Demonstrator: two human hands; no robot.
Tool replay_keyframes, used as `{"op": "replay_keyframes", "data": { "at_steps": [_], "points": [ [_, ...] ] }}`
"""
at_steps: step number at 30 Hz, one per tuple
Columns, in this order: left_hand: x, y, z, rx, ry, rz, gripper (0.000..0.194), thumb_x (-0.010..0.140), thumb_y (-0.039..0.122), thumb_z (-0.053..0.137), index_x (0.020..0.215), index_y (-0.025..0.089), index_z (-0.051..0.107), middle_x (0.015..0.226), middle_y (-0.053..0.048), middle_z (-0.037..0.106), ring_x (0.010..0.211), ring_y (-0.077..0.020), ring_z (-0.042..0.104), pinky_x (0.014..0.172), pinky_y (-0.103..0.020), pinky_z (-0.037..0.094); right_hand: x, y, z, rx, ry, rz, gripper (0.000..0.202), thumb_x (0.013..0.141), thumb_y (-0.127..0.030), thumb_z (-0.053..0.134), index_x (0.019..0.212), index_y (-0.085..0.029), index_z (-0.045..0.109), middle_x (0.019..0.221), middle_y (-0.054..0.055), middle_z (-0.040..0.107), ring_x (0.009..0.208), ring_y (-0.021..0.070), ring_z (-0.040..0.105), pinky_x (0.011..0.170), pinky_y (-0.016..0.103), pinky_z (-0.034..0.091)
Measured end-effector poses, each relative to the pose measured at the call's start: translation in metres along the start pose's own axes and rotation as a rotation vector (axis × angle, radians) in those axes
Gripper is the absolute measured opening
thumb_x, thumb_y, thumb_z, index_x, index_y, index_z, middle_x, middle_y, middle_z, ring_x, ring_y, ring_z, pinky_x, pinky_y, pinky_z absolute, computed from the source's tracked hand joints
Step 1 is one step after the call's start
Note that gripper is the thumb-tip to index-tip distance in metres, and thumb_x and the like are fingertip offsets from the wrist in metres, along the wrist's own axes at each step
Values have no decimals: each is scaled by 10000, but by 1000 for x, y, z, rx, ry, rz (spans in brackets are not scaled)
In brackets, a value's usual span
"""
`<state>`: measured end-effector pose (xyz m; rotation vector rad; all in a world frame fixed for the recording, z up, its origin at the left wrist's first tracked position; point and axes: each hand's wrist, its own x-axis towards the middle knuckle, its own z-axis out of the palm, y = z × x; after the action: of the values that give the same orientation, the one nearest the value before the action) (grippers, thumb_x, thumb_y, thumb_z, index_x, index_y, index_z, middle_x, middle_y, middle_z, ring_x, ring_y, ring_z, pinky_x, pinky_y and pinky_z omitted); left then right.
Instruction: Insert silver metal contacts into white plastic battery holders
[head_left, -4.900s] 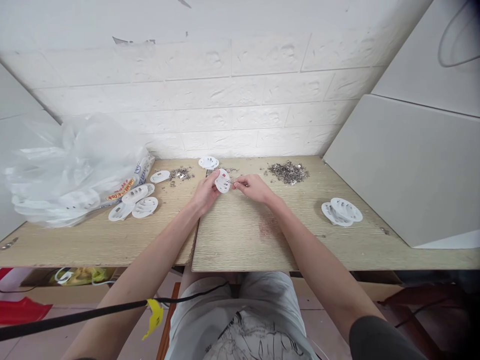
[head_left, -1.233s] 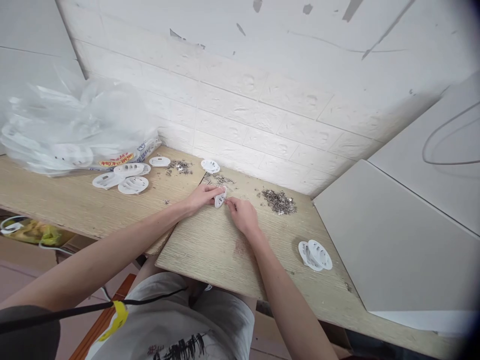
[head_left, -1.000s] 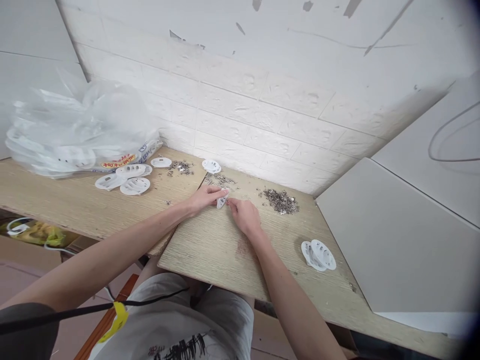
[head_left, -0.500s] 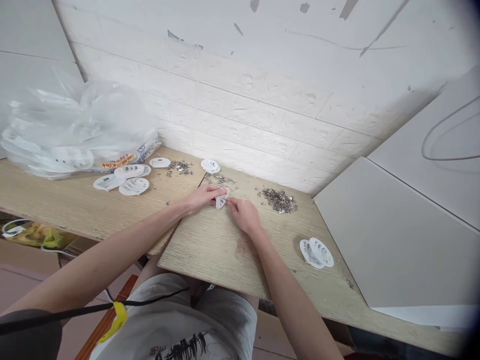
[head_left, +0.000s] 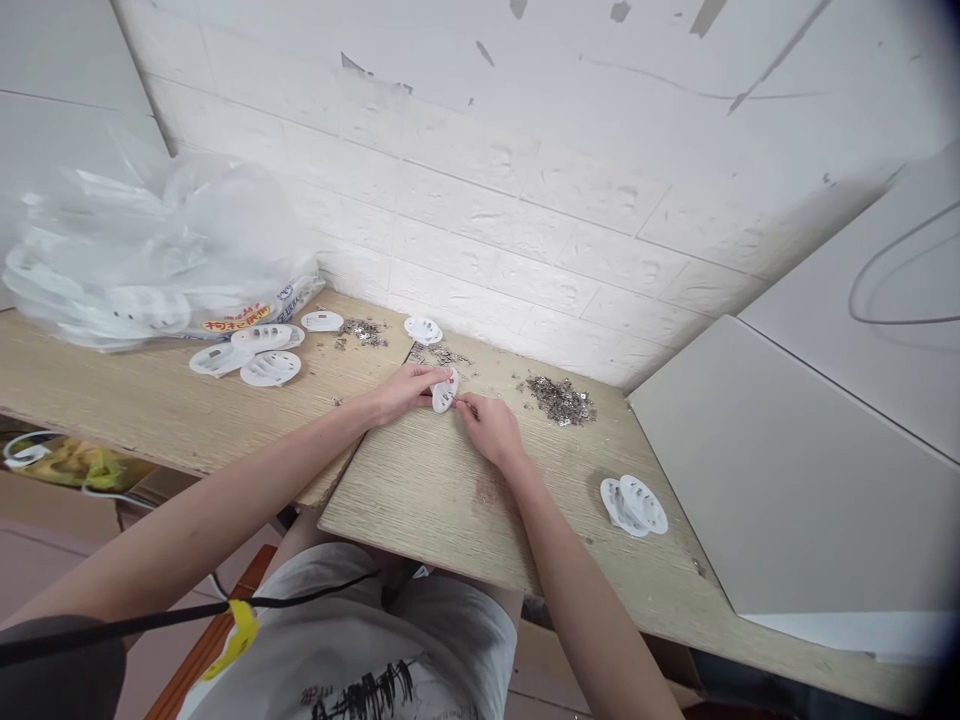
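My left hand pinches a white oval plastic piece with slots in it, thumb on its upper face. At the right edge of that piece is my right hand, its fingers closed on something too small to make out. Just behind the hands lie scattered small metal parts, and a larger heap of metal parts is to their right. Against the wall sits a white oval piece. Two or more overlapping white ovals rest at the right.
A clear plastic bag full of white pieces stands at the left. Before it lie several white ovals, with another metal heap beside them. A grey-white panel leans at the right. A black cord crosses my lap.
The held white piece has tilted slightly, showing more of its face. Both hands stay at nearly the same place, and the view has shifted slightly.
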<state>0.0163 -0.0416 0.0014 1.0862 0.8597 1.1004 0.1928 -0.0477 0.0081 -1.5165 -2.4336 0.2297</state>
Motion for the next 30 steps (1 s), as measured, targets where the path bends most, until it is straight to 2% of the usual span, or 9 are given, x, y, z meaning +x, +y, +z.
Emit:
{"op": "replay_keyframes", "data": {
  "at_steps": [9,20,30],
  "points": [
    [-1,2,2,-14,29,-2,325,696,408,715,829,112,696,899,-113,700,828,-179,630,827,-343,487,1,-1,-1,7,-15,6,316,934,-326,363,1062,-275,648,938,30,702,840,185,617,640,240,361],
    [-1,2,0,40,-2,-3,359,731,441,679,869,110,697,989,-136,693,900,-205,630,868,-353,483,1,2,1,46,-10,-16,329,940,-343,351,1059,-261,646,946,34,700,801,170,612,655,238,375],
    [2,-2,-3,8,-11,-1,323,742,419,675,865,122,703,973,-119,696,864,-182,635,859,-340,475,1,-1,-2,37,-9,-17,319,927,-304,363,1063,-273,650,929,32,702,797,177,612,636,239,364]
  ]
}}
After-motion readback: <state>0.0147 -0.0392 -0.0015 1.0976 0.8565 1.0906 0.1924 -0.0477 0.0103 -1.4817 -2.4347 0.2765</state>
